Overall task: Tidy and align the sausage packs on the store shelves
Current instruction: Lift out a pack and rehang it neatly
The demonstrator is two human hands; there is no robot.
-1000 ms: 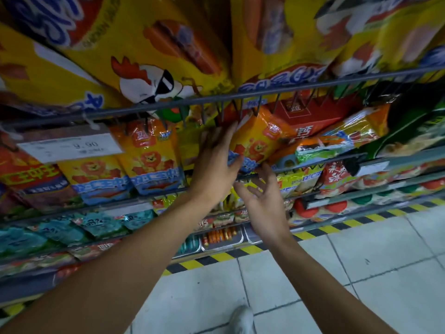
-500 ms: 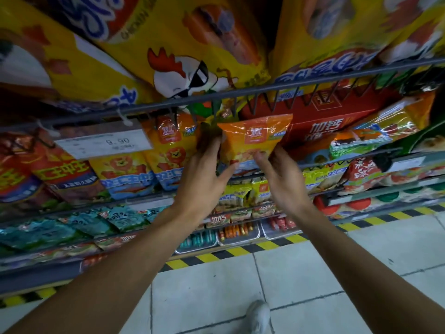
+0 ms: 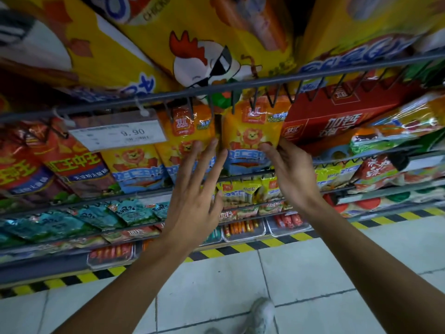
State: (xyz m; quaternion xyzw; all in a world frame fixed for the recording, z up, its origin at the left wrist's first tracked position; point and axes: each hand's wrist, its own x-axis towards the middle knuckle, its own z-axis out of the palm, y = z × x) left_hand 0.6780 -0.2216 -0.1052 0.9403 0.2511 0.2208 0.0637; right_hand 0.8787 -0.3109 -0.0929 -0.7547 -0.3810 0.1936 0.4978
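Half a second back the orange lion pack (image 3: 252, 138) was lifted and tilted between both hands; it now stands upright on the wire shelf (image 3: 240, 175), beside its matching neighbour pack (image 3: 190, 138) and against the red carton (image 3: 342, 116). Left hand (image 3: 195, 203) has let go, fingers straight and spread at the neighbour's face. Right hand (image 3: 291, 172): grip on the pack's right edge, fingertips hidden. Placement looks done; the row likely needs only squaring.

Your left hand (image 3: 192, 208) and right hand (image 3: 292, 172) are bare, without gloves or rings. Your forearms carry no sleeves. You wear a pale shoe (image 3: 262, 314).
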